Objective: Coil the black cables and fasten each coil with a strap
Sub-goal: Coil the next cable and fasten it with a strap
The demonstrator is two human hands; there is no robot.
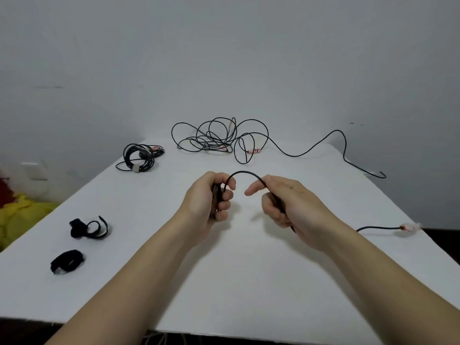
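At the left of the white table (pixel 249 282) lies a black fabric strap (pixel 89 227), loosely curled, and nearer to the person a second black strap (pixel 67 261) rolled in a ring. Further back is a finished black cable coil (pixel 139 158) with a pale band around it. In the middle, the left hand (pixel 209 197) has its fingers curled tightly round a small bundle of loops of the thin black cable (pixel 246 173), held above the table. From this hand the cable rises in a short arch and comes down into the right hand (pixel 286 202), which grips it in its curled fingers, with the forefinger stretched loosely toward the left hand. Behind the hands, a tangled heap of black cable (pixel 219 135) lies near the far edge, well apart from them. I judge the cable to be light, thin and flexible but a little springy, so the loops will want to open if the grip relaxes, and the smooth jacket may slide. It is best taken close to the bundle, one short piece at a time. The free part runs from left to right. Its tail seems to go on under the right hand and lie along the table, with the pale plug (pixel 409 227) pointing to the right edge.
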